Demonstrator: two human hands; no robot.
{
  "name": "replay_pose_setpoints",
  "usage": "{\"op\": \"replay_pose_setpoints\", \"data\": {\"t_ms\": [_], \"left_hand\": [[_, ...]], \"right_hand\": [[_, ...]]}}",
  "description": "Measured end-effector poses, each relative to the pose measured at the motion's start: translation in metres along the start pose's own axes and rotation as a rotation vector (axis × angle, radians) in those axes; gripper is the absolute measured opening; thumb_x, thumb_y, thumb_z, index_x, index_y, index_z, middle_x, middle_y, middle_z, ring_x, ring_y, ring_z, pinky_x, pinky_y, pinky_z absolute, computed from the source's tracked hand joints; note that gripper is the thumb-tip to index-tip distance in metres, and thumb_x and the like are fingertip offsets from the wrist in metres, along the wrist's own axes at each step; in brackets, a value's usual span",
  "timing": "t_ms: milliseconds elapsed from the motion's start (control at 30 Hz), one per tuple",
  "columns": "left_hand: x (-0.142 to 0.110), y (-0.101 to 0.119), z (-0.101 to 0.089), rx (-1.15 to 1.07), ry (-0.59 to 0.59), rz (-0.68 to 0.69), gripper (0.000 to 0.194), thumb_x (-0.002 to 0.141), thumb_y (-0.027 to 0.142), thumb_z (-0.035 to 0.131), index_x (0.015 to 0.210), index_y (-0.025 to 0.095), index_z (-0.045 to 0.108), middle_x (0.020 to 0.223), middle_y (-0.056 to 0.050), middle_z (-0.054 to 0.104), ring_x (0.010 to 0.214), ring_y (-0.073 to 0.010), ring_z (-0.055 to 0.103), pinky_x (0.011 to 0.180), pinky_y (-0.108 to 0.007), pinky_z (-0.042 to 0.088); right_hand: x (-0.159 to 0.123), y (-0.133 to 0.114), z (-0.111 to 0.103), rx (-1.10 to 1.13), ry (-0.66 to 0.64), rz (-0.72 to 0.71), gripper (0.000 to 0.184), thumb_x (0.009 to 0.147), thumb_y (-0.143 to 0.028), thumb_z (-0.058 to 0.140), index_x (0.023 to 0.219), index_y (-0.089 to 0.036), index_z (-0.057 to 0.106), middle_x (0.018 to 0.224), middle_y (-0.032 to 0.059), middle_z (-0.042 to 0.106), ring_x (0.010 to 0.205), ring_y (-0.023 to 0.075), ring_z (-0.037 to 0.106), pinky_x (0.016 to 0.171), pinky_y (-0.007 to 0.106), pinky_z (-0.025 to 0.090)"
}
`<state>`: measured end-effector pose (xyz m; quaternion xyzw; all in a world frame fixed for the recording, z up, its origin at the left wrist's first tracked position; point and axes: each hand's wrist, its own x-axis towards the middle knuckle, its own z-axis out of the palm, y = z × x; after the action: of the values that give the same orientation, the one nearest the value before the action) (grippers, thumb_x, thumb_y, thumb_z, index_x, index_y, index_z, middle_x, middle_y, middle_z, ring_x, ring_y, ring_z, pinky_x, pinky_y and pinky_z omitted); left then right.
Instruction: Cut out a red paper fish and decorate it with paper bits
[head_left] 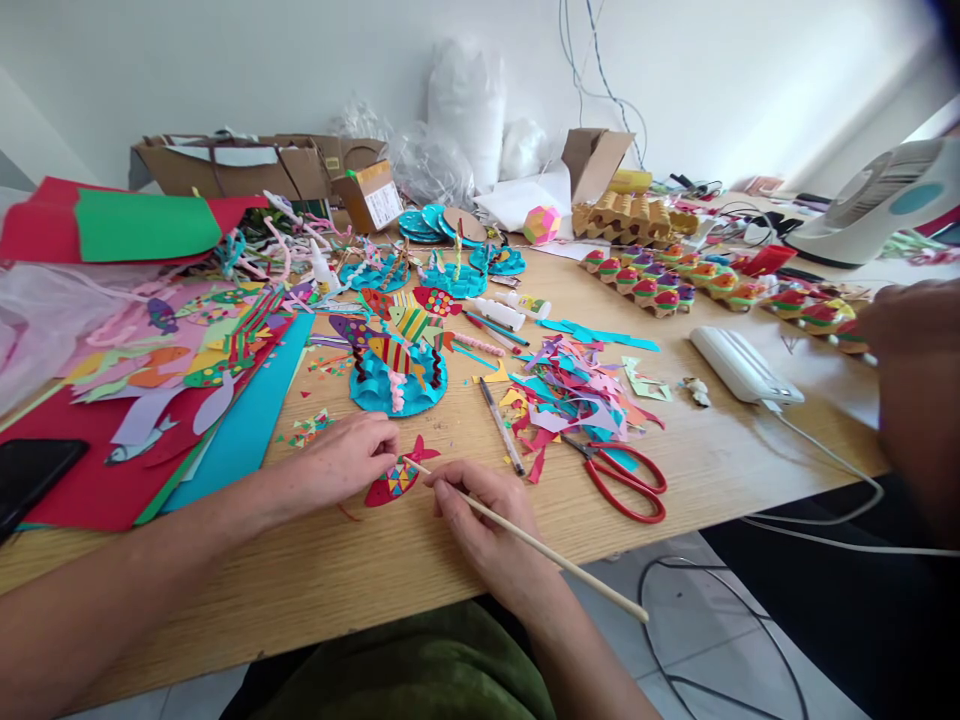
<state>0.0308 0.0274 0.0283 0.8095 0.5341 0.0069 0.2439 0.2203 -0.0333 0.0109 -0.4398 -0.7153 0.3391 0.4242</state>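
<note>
A thin wooden stick (pixel 559 557) runs through the fingers of my right hand (pixel 480 515), which is closed around it like a pen. Its tip touches or hovers just over a red paper fish (pixel 394 484) decorated with small coloured triangles. Curled at the upper left of that fish is my left hand (pixel 364 448), its fingertips pinched together; whatever they hold is hidden. Behind the hands stands a blue scalloped cardboard base (pixel 401 395) carrying several patterned paper fish (pixel 409 320) on twisted pipe cleaners. A pen (pixel 502 425) lies right of the fish.
Red-handled scissors (pixel 630 485) lie beside a heap of paper scraps (pixel 574 385). Coloured paper sheets (pixel 247 425) and a phone (pixel 37 480) are on the left. A white power bank (pixel 742 365) with a cable, painted egg cartons (pixel 637 280) and another person's hand (pixel 915 350) are on the right.
</note>
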Motion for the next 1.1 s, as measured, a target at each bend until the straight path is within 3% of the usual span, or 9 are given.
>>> {"op": "replay_pose_setpoints", "data": {"t_ms": [467,1100], "left_hand": [[0.0003,0.0013,-0.0002,0.012,-0.004,0.013,0.016,0.080,0.027,0.045,0.066,0.021,0.050,0.074,-0.001,0.056,0.078,-0.0196,0.054,0.065,-0.029,0.037],[-0.0029,0.0015,-0.0026,0.013,0.026,0.006,0.010,0.079,0.026,0.048,0.071,0.021,0.053,0.074,0.000,0.058,0.073,-0.0181,0.054,0.063,-0.027,0.036]], "right_hand": [[0.0048,-0.0019,0.0028,-0.034,-0.052,0.019,0.023,0.086,-0.016,0.047,0.074,-0.016,0.066,0.060,0.0010,0.062,0.053,0.0121,0.056,0.052,0.021,0.038],[0.0042,0.0004,0.0049,-0.057,-0.031,-0.006,0.022,0.085,-0.016,0.047,0.075,-0.018,0.066,0.061,0.0012,0.066,0.052,0.0122,0.056,0.054,0.021,0.041]]}}
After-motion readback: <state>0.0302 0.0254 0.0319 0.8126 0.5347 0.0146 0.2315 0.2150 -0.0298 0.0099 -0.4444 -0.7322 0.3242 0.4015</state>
